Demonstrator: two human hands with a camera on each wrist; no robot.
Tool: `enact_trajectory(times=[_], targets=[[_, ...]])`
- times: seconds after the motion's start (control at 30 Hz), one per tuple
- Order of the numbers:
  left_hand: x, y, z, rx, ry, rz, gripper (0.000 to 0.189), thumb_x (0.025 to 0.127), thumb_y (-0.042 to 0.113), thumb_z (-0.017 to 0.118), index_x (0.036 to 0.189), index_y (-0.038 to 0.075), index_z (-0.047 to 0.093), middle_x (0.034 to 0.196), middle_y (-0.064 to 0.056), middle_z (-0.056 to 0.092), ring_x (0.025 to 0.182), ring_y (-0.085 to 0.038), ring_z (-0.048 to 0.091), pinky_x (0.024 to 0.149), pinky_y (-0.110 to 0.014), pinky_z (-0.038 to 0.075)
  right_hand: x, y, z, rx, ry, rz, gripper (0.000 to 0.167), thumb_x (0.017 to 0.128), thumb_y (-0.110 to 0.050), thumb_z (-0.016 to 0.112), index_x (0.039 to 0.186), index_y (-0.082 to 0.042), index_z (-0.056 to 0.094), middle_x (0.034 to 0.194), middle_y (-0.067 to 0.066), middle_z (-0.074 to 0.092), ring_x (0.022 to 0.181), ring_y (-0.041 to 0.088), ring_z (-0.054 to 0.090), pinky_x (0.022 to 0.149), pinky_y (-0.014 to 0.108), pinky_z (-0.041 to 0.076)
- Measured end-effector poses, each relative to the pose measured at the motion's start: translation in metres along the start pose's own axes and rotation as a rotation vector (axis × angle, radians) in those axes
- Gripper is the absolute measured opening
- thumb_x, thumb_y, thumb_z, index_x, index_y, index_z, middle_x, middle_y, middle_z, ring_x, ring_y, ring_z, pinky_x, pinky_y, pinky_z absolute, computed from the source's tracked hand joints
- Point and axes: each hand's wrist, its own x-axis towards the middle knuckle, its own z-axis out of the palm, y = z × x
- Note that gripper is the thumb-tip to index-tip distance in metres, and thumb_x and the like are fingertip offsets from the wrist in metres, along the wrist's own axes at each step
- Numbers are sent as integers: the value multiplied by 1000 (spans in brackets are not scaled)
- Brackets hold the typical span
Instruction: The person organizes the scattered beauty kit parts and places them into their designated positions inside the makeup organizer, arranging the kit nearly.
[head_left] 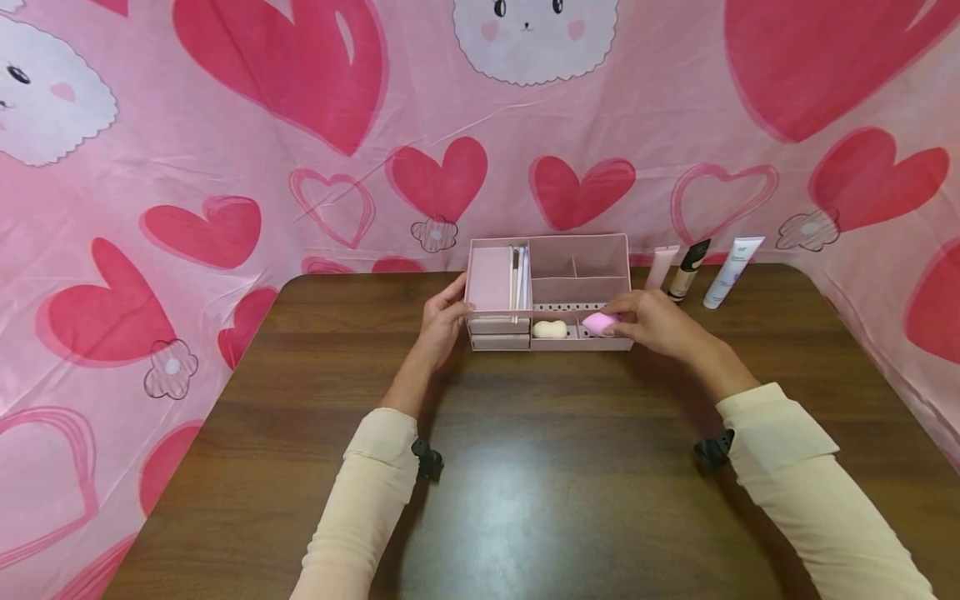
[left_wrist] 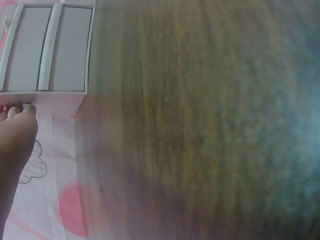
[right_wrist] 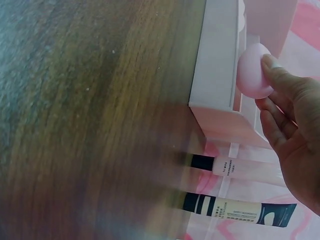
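Observation:
In the head view my right hand (head_left: 660, 321) pinches a pink makeup sponge (head_left: 598, 323) between thumb and fingers, at the front right compartment of a pink desk organizer (head_left: 498, 279). The sponge (right_wrist: 254, 71) looks egg-shaped in the right wrist view. Beside it, a cream-coloured sponge (head_left: 551, 330) lies in the front middle compartment. My left hand (head_left: 444, 321) touches the organizer's left side, its thumb near the front corner. Several slim brushes (head_left: 518, 277) stand in a slot right of the organizer's flat top. Two drawers (left_wrist: 70, 50) face forward below that top.
Right of the organizer stand a pink tube (head_left: 661, 267), a beige tube with a black end (head_left: 687, 271) and a white tube (head_left: 733, 272). A heart-patterned cloth (head_left: 337, 208) hangs behind the brown wooden table (head_left: 525, 467).

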Motion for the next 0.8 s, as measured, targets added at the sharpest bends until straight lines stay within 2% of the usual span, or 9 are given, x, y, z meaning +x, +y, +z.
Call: enact_trajectory(times=[0.4, 0.7, 0.8], targets=[[0, -1, 0, -3, 7, -4, 66, 88, -16, 45, 152, -10, 34, 163, -24, 34, 132, -21, 47, 94, -14, 50, 8, 9, 8, -46, -21, 1, 30, 82, -8, 82, 108, 3, 77, 108, 23, 76, 101, 38, 71, 94, 55, 55], [0, -1, -1, 3, 3, 4, 66, 88, -16, 44, 152, -11, 33, 163, -25, 33, 141, -31, 40, 94, -14, 50, 8, 9, 12, -64, -27, -20, 28, 82, -10, 83, 108, 0, 78, 106, 20, 78, 99, 35, 73, 92, 52, 57], [0, -2, -1, 10, -1, 8, 66, 87, -15, 44, 152, -11, 32, 163, -25, 33, 139, -28, 43, 94, -14, 50, 8, 9, 14, -65, -35, -9, 27, 83, -9, 81, 109, -1, 78, 106, 20, 78, 98, 34, 73, 92, 52, 57]])
